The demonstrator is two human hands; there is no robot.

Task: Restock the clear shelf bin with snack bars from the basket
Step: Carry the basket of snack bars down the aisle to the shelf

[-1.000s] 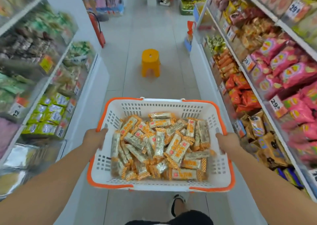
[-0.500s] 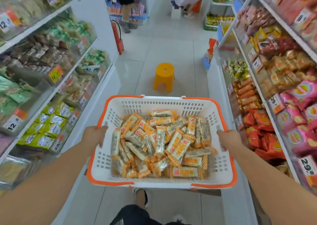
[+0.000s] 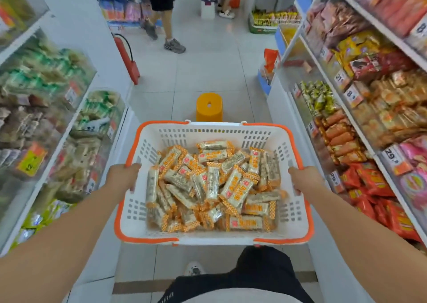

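Here, a shop aisle runs straight ahead, floored with pale glossy tiles (image 3: pixel 203 71) and walled on both sides by white shelving. The right-hand shelves (image 3: pixel 360 76) carry packed snacks in orange, red, pink and yellow behind clear fronts, with price tags along the shelf edges. The left-hand shelves (image 3: pixel 46 117) hold clear bins of green and brown packets, too blurred to read. At the far end of the aisle a person in dark shorts (image 3: pixel 163 9) stands near more racks, and another sits on a small white stool (image 3: pixel 208 6). A red fire extinguisher (image 3: pixel 127 57) leans against the white end panel on the left.

In the foreground, a white basket (image 3: pixel 291 219) with orange rim trim is held level at waist height over the floor, between the two shelf runs. Just beyond its far edge an orange plastic stool (image 3: pixel 209 107) stands on the tiles. The basket's bottom is covered by a loose heap of snack bars (image 3: pixel 215 184) in orange-and-white wrappers, lying in all directions.

The left hand (image 3: pixel 122 178) grips the basket's left rim, fingers curled over the edge. The right hand (image 3: pixel 305 179) grips the right rim the same way.
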